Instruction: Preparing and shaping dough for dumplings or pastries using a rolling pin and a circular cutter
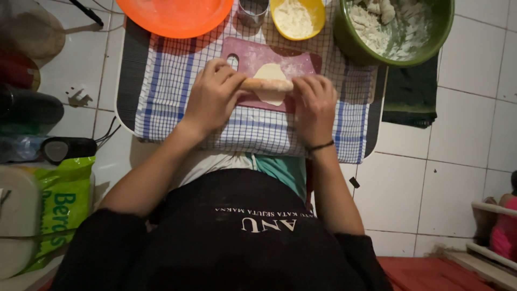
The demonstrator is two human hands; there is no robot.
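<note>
My left hand (212, 97) and my right hand (314, 105) both press on a wooden rolling pin (266, 84) that lies across a flat piece of pale dough (271, 71). The dough rests on a pink cutting board (253, 56), dusted with flour. The board lies on a blue and white checked cloth (172, 91) spread over a low tray-like surface. A dark band circles my right wrist.
At the far edge stand an orange bowl (175, 16), a small metal cup (253, 9), a yellow bowl of flour (298, 19) and a green bowl with dough pieces (393, 29). A dark cloth (412, 97) lies right. A green bag (62, 207) sits left on the tiled floor.
</note>
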